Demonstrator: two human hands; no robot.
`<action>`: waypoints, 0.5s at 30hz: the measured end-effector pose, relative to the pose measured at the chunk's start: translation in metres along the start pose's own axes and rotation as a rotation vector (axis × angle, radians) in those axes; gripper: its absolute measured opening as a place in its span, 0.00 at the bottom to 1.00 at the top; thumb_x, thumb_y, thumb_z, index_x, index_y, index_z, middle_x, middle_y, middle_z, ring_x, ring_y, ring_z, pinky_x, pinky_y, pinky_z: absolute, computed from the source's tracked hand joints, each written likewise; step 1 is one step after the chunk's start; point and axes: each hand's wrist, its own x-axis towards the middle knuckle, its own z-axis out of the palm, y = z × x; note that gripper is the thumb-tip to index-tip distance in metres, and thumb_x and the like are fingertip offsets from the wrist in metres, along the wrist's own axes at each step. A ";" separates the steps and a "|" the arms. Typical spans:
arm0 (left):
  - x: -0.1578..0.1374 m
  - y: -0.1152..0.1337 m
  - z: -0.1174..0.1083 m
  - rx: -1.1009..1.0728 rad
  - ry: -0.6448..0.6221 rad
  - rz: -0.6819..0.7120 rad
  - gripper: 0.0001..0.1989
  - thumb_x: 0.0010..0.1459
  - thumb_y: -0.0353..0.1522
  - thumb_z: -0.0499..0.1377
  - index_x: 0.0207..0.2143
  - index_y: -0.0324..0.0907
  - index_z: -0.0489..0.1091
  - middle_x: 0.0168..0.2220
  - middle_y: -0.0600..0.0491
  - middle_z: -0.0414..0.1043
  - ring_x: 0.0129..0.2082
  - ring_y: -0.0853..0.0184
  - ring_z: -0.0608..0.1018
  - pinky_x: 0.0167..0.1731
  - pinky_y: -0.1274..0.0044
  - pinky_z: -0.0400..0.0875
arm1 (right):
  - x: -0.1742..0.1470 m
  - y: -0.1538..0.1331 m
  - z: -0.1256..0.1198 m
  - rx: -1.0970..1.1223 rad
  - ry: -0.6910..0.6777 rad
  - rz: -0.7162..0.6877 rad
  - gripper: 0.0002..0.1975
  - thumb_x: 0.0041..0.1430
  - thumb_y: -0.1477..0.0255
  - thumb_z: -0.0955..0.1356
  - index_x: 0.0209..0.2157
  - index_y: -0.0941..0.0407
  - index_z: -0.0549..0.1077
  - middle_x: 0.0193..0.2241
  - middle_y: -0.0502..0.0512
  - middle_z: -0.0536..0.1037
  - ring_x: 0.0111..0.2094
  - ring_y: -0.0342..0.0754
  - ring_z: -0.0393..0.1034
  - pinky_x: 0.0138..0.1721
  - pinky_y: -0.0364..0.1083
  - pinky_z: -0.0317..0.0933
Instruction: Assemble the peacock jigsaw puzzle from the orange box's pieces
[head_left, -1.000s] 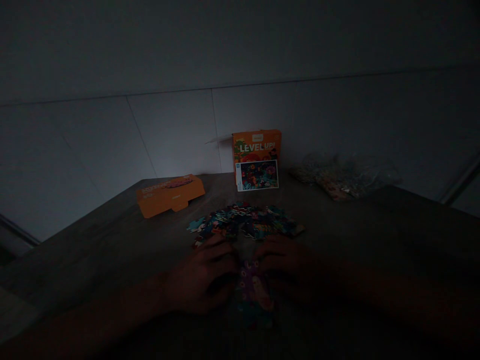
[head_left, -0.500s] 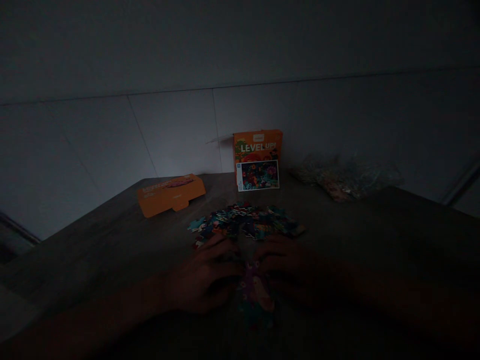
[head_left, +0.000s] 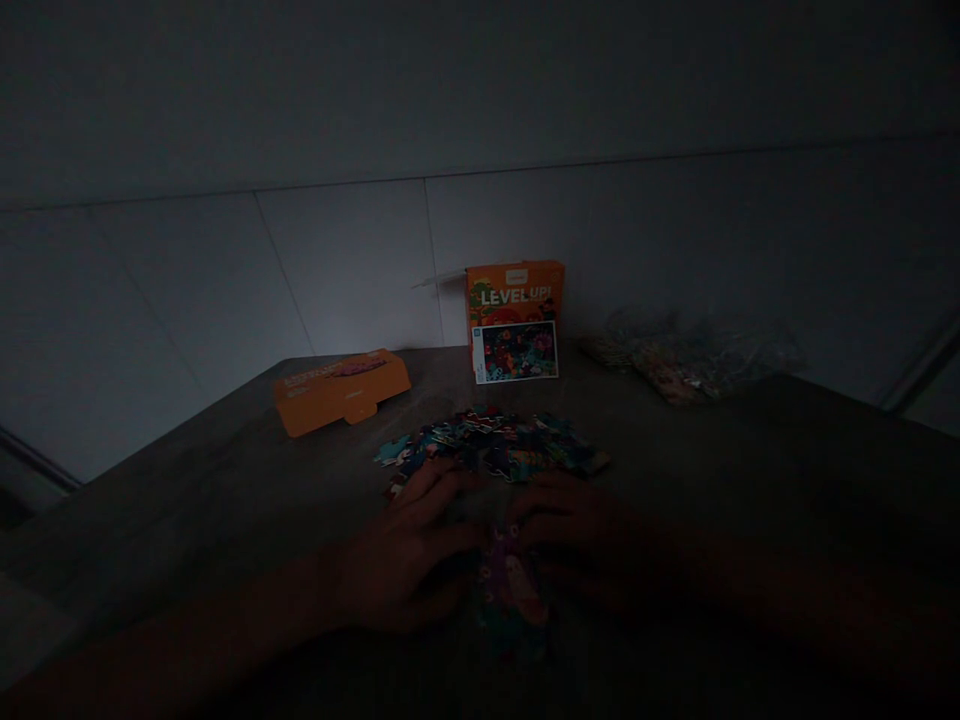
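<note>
In dim light, a small joined section of jigsaw puzzle (head_left: 516, 590), purple and teal with a pale pinkish figure, lies on the table between my hands. My left hand (head_left: 409, 550) rests at its left side, fingers spread, with the index fingertip at the section's upper left edge. On the other side, my right hand (head_left: 570, 525) is in deep shadow; its fingers are apart and their tips reach the upper right edge. Just beyond the fingers spreads a heap of loose puzzle pieces (head_left: 495, 440), mostly teal and dark blue.
An orange "LEVEL UP!" box (head_left: 517, 290) stands against the wall, with a picture card (head_left: 516, 352) leaning on its front. An orange carton sleeve (head_left: 341, 393) lies at the back left. Clear plastic bags (head_left: 690, 360) with contents lie at the back right of the grey table (head_left: 187, 490).
The fingers of my left hand have shifted slightly near the heap. My right hand and the joined section have barely moved.
</note>
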 end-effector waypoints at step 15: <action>0.000 0.002 0.001 0.000 0.036 -0.002 0.16 0.57 0.30 0.61 0.49 0.47 0.72 0.62 0.46 0.54 0.63 0.43 0.55 0.58 0.50 0.61 | -0.002 0.004 0.002 -0.005 -0.017 0.004 0.10 0.65 0.73 0.64 0.46 0.57 0.72 0.45 0.59 0.74 0.45 0.51 0.67 0.49 0.53 0.62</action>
